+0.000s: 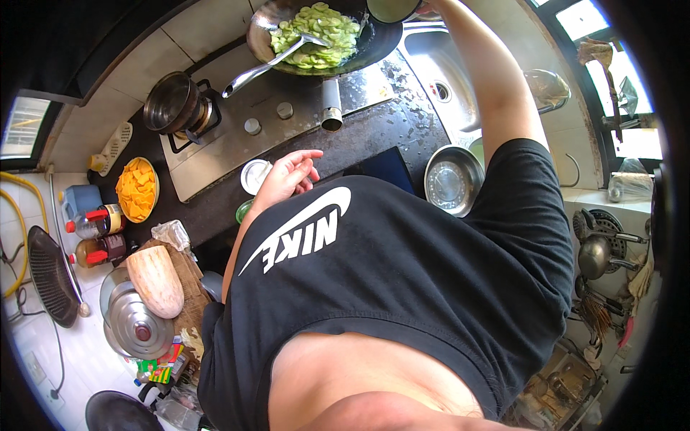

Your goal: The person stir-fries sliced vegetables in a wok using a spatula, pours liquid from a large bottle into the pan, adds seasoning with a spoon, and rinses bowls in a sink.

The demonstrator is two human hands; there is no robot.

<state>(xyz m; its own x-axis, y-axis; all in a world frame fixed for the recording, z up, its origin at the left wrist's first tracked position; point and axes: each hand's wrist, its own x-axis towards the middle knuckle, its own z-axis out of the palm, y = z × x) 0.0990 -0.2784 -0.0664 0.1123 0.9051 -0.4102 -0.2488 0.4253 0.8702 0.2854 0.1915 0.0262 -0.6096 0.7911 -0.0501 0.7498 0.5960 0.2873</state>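
A dark wok (384,47) stands on the stove, filled with pale green sliced vegetables (323,27). Resting in them is a metal spatula (277,61), its handle reaching over the near rim. At the top edge my right hand (427,8), mostly cut off, grips a round bowl (392,8) beside the wok's right side; only part of the bowl shows. My left hand (291,172) hovers over the counter front, fingers apart and holding nothing. Nearest to it are a small white-rimmed jar (255,176) and a green round thing (244,210), partly hidden by my arm.
A small pot (171,103) sits on the left burner. Orange slices fill a bowl (156,188) at left, near bottles (104,221), a cut gourd (156,281) and lids (136,323). On the right are the sink (460,93) and a steel basin (454,179).
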